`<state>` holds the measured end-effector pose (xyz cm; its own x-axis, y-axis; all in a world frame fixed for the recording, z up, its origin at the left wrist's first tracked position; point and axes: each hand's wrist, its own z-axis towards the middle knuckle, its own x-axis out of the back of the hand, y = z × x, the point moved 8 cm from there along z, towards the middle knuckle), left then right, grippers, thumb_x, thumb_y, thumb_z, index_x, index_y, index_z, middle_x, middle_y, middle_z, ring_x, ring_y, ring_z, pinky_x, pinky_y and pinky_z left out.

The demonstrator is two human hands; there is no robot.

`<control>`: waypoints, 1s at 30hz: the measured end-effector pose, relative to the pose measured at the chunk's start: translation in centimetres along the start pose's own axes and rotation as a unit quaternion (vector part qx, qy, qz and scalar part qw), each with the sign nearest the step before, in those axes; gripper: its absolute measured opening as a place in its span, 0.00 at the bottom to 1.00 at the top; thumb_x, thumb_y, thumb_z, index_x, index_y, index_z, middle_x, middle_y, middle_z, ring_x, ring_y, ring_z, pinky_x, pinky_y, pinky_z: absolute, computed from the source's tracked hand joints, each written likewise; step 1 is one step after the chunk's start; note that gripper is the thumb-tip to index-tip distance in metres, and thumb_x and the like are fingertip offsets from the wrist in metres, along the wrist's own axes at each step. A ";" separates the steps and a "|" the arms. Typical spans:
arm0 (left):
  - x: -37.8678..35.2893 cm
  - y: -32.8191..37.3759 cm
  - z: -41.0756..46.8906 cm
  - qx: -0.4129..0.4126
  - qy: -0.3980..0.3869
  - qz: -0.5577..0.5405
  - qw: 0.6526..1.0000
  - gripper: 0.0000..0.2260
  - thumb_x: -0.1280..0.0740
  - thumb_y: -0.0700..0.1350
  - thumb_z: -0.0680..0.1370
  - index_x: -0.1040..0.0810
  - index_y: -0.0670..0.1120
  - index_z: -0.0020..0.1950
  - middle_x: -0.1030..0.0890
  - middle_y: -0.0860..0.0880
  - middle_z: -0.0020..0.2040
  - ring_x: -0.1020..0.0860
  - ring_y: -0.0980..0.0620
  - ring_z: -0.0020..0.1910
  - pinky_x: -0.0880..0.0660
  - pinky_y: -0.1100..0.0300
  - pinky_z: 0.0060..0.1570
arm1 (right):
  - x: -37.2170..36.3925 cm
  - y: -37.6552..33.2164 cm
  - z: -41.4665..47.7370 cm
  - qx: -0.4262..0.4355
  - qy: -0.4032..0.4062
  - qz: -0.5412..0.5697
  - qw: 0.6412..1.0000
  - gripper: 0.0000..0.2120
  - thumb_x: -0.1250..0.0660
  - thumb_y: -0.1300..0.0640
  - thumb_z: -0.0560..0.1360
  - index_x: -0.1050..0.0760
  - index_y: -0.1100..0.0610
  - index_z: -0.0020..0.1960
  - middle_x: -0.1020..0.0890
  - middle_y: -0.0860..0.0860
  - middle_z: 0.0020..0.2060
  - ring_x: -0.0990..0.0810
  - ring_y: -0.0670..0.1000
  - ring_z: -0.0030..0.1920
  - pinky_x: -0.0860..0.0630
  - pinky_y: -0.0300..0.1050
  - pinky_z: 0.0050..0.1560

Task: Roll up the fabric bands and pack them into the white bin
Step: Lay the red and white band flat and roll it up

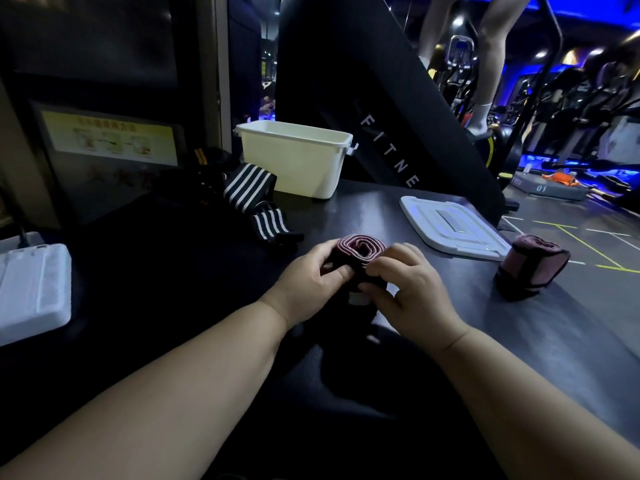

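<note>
A dark red fabric band (360, 249), rolled into a thick coil, sits at the middle of the dark table. My left hand (311, 280) grips its left side with curled fingers. My right hand (405, 287) pinches its right side and the loose black end below. A second rolled dark red band (531, 266) stands near the table's right edge. Loose black bands with white stripes (254, 199) lie in a heap left of the white bin (294, 161), which stands at the back of the table. I cannot see into the bin.
The bin's white lid (450, 226) lies flat right of centre. A white box (31, 289) sits at the left edge. A black fitness machine (381, 116) rises behind the table, with a person's legs on it. The table's right edge drops to the gym floor.
</note>
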<state>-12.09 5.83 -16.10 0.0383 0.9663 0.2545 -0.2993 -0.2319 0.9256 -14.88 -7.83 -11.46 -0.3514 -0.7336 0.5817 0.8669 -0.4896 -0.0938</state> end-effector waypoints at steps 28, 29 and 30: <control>-0.6 -0.3 0.1 0.015 -0.054 -0.120 0.991 0.21 0.33 0.48 0.75 0.26 0.50 0.68 0.21 0.49 0.63 0.23 0.53 0.64 0.30 0.51 0.69 | -0.8 4.4 -1.9 -0.331 0.061 0.343 0.877 0.14 0.23 0.58 0.68 0.22 0.49 0.51 0.20 0.50 0.39 0.21 0.50 0.39 0.22 0.43 0.42; -0.7 -0.3 0.1 0.015 -0.058 -0.119 0.991 0.19 0.34 0.48 0.75 0.25 0.52 0.67 0.20 0.50 0.63 0.23 0.54 0.63 0.29 0.53 0.68 | -1.1 5.0 -2.2 -0.358 0.053 0.335 0.870 0.18 0.21 0.55 0.67 0.24 0.47 0.52 0.22 0.49 0.40 0.22 0.50 0.40 0.22 0.43 0.41; -0.8 -0.2 0.0 0.015 -0.066 -0.118 0.991 0.17 0.34 0.47 0.76 0.25 0.53 0.66 0.20 0.50 0.63 0.23 0.55 0.63 0.29 0.56 0.67 | -1.3 5.5 -2.6 -0.388 0.043 0.327 0.861 0.21 0.20 0.51 0.65 0.25 0.43 0.54 0.23 0.48 0.44 0.23 0.49 0.42 0.22 0.43 0.41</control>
<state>-12.03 5.06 -16.46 0.2288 0.9715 0.0619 -0.2381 -0.0058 0.9712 -10.59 -10.76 -14.82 0.0677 -0.9877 0.1411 0.4041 -0.1021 -0.9090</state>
